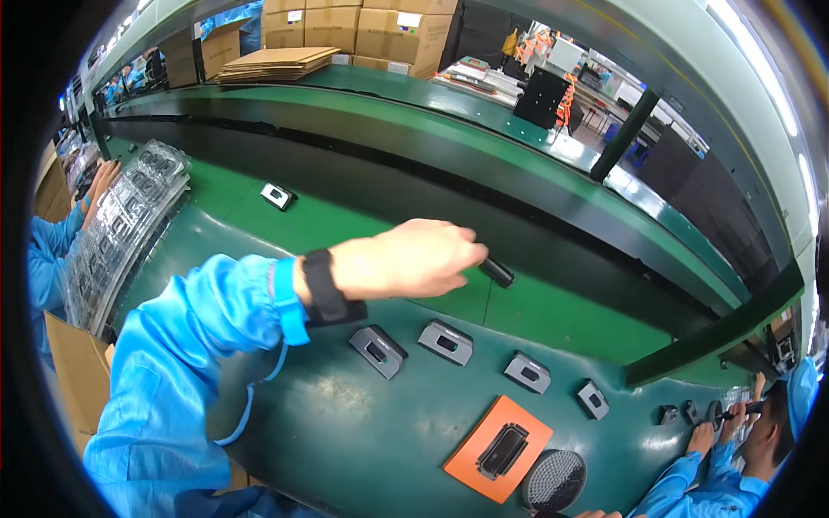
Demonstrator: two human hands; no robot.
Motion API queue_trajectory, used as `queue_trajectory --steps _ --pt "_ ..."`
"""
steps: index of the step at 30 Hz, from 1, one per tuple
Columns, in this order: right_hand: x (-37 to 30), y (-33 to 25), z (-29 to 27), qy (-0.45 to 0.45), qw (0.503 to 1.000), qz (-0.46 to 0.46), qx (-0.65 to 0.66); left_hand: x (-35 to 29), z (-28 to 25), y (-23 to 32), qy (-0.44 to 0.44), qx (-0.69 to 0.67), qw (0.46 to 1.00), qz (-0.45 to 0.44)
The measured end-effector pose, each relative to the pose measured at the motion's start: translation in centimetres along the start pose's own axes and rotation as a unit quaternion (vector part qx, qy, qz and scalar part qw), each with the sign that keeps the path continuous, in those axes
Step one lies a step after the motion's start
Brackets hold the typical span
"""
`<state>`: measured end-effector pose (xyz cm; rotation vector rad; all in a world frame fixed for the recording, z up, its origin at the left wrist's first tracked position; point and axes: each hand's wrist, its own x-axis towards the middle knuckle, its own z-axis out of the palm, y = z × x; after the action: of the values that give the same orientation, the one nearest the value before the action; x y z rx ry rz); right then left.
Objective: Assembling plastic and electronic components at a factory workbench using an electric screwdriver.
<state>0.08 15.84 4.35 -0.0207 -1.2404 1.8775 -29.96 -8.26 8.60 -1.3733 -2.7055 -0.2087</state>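
My left hand [414,259], a black strap round its wrist, reaches out over the green strip beyond the worktop. Its fingers are closed on one end of a dark, elongated black part [496,272], whose free end points right and toward me. Only a sliver of my right hand [598,514] shows at the lower edge, its fingers mostly cut off. By it lies a round tray [554,480] of small dark pieces. An orange block [471,462] holds a black, frame-like part [503,450]. Grey housings [446,343], several in a loose row, lie between the block and my left arm.
Another grey-and-black housing [278,197] lies on the far strip. Clear plastic trays [129,216] are stacked at left beside a co-worker's hands. A second co-worker [760,449] works at right. A green post [717,337] slants across the right side; cartons [401,39] stand behind.
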Motion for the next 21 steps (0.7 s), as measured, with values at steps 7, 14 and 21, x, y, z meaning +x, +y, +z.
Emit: queue_trajectory --steps 7,14,21 --pt "0.6 0.1 0.5 -0.037 0.999 0.004 0.011 -2.3 6.2 0.9 -0.122 -0.172 0.976 0.057" --pt "1.6 -1.0 -0.7 -0.072 0.997 -0.026 -0.023 -1.1 4.3 5.9 -0.124 -0.265 0.938 0.186" --pt "2.2 0.1 -2.5 0.011 0.996 -0.011 -0.083 1.9 5.9 14.3 -0.022 -0.081 0.898 0.431"
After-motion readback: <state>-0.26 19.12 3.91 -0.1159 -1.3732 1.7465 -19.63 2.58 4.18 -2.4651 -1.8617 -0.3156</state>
